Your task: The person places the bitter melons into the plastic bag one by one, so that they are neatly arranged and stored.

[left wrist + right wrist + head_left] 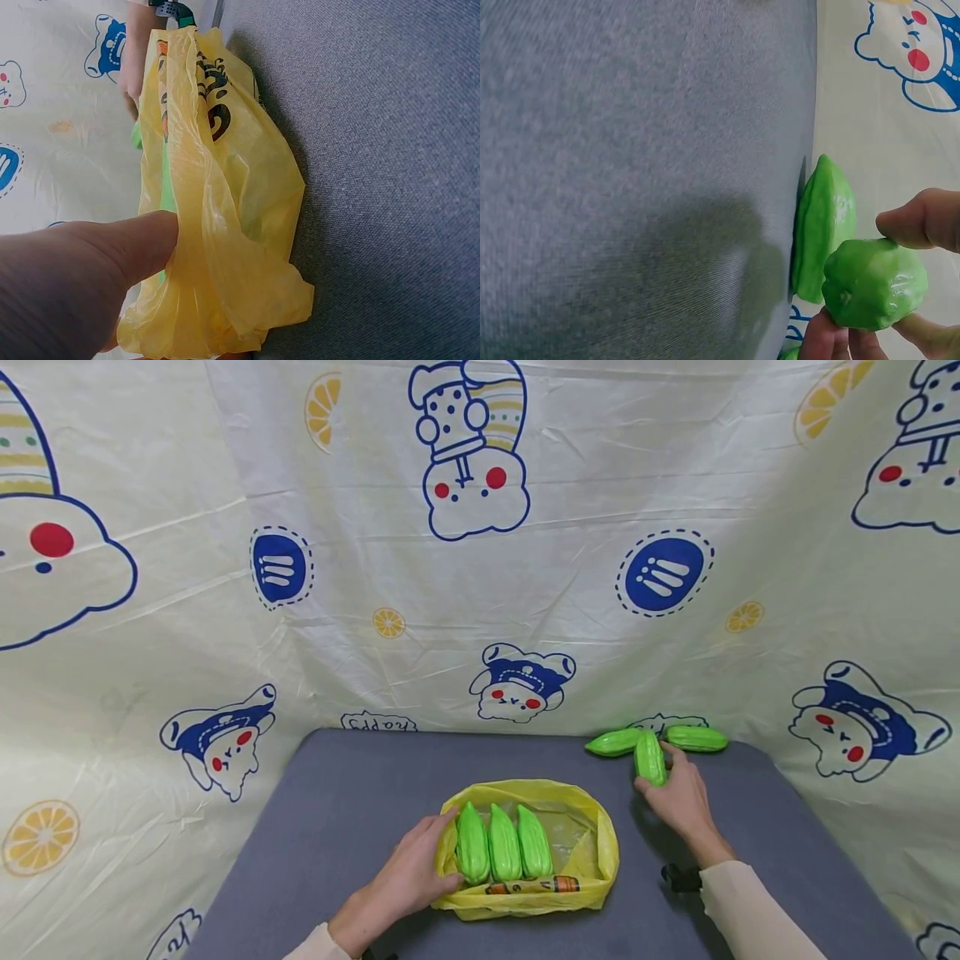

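Note:
My right hand [681, 800] grips a ridged green gourd [649, 758] between thumb and fingers near the table's far right edge. In the right wrist view this gourd [874, 285] shows end-on, above the table. Two similar gourds lie behind it: one to the left [613, 742], one to the right [696, 739]. My left hand [411, 870] holds the left side of an open yellow plastic bag [609, 852]. In the left wrist view the thumb [142, 244] hooks over the bag's rim. Three gourds [505, 845] lie side by side inside the bag, towards its left.
The bag stands on a grey cloth-covered table [360, 793], near the middle front. A pale sheet with cartoon prints [562, 585] hangs behind the table and at both sides. A dark wrist strap [681, 878] sits on the right wrist.

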The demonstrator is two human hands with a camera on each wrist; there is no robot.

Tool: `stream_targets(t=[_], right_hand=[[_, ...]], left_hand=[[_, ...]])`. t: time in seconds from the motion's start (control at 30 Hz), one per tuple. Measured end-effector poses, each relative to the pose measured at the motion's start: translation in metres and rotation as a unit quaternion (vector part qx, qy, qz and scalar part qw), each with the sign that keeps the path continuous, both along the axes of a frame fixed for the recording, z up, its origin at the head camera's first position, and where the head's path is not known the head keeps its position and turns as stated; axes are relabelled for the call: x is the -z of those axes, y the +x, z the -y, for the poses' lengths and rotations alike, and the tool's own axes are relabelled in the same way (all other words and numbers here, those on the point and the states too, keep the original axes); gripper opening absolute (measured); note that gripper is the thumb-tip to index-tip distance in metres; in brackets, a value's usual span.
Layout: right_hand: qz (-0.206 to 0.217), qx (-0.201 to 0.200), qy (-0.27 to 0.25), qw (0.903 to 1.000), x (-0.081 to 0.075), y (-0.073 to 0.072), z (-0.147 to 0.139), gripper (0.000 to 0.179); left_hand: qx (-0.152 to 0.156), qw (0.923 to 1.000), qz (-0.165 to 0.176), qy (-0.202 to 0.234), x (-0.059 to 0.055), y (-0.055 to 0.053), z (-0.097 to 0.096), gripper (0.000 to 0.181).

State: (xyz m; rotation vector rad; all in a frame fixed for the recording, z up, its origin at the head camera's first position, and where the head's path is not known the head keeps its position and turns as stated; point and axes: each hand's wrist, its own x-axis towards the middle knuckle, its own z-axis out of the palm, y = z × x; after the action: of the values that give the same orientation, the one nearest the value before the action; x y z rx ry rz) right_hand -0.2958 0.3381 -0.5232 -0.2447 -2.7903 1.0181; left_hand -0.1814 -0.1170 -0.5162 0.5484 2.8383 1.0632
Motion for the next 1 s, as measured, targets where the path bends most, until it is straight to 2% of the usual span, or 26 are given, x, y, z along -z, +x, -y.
stream_targets(t=[0.23,0.53,1.0], right_hand=[[-0.009,-0.011,0.005,0.9999,-0.005,0.006,0.007,0.099],[-0.025,-0.056,0.013,0.998,-0.014,0.017,0.02,0.101],[-0.029,-0.099,0.013,0.9946,-0.032,0.037,0.042,0.106]], left_hand=[[0.002,1.0,0.001,0.001,-0.001,0.0,-0.001,0.099],[0.003,1.0,0.008,0.001,0.0,0.0,-0.001,0.1],[0.002,0.9998,0.019,0.005,0.002,-0.001,0.0,0.1]])
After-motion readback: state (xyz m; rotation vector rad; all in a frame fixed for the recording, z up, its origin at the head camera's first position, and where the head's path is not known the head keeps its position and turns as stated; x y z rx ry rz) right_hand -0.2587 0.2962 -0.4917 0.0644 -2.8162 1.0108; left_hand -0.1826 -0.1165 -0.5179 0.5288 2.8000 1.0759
